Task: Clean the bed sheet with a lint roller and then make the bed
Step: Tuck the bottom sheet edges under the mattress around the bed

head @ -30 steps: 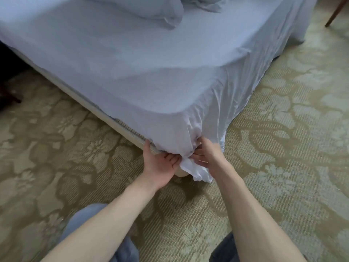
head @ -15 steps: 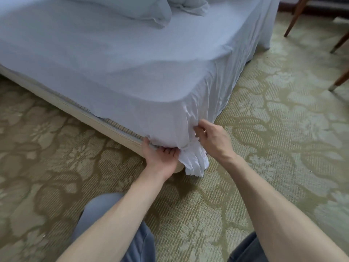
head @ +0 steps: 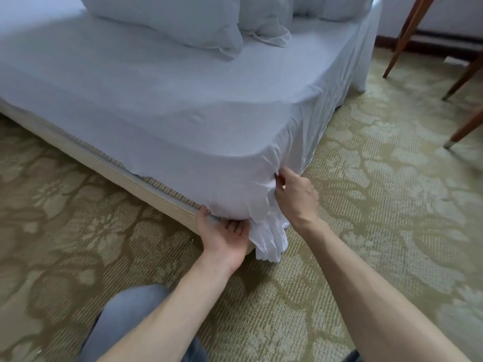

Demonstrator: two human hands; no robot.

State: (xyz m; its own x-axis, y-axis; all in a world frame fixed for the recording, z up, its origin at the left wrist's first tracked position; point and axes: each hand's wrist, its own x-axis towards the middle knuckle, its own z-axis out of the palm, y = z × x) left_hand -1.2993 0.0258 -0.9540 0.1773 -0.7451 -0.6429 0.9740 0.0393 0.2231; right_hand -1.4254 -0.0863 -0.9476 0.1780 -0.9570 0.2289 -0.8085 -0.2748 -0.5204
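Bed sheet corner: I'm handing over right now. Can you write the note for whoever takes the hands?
Left hand: palm up under the near corner of the bed sheet, fingers tucked beneath its lower edge, tips hidden.
Right hand: pinches a fold of the sheet on the corner's side.
Done: sheet lies fairly smooth over the top, with the pillows at the far end.
Left: the loose tail hangs at the corner, down to the carpet; tuck it under.
Lint roller is not in view.
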